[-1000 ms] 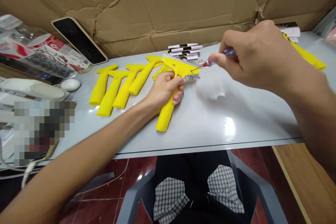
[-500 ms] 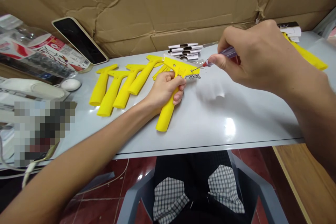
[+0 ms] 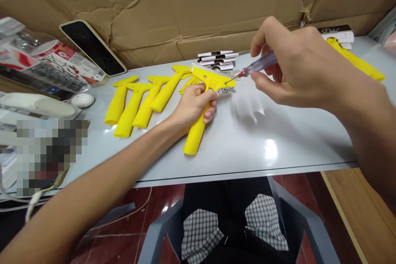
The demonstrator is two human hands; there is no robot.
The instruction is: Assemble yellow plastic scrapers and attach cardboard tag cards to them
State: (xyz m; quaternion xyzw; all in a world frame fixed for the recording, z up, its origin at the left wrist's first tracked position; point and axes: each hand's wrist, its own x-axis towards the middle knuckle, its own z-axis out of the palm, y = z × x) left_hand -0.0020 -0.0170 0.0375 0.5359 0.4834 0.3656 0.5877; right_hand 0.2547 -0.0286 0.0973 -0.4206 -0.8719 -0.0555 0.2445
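Note:
My left hand [image 3: 196, 107] is wrapped round the handle of a yellow scraper-shaped tool [image 3: 195, 134], its wide head towards the back of the table. In my right hand [image 3: 297, 66] is a screwdriver [image 3: 260, 64] with a clear purplish handle; the thumb lies below the handle and the index finger is lifted off it. The screwdriver's tip meets the right part of the yellow head, near a hole. Small metal screws [image 3: 229, 90] are heaped just beside that head. Several similar yellow tools [image 3: 142, 107] lie in a row left of my left hand.
Black-and-white folded cards [image 3: 218, 60] are stacked at the back, near a cardboard wall [image 3: 210, 12]. More yellow pieces [image 3: 359, 62] lie at the right. A phone [image 3: 93, 47], plastic bottles [image 3: 55, 64] and a white mouse [image 3: 82, 100] are on the left.
My right hand's fingers have loosened and shifted on the screwdriver, uncovering more of its handle. The tip stays at the yellow head, and my left hand keeps its hold.

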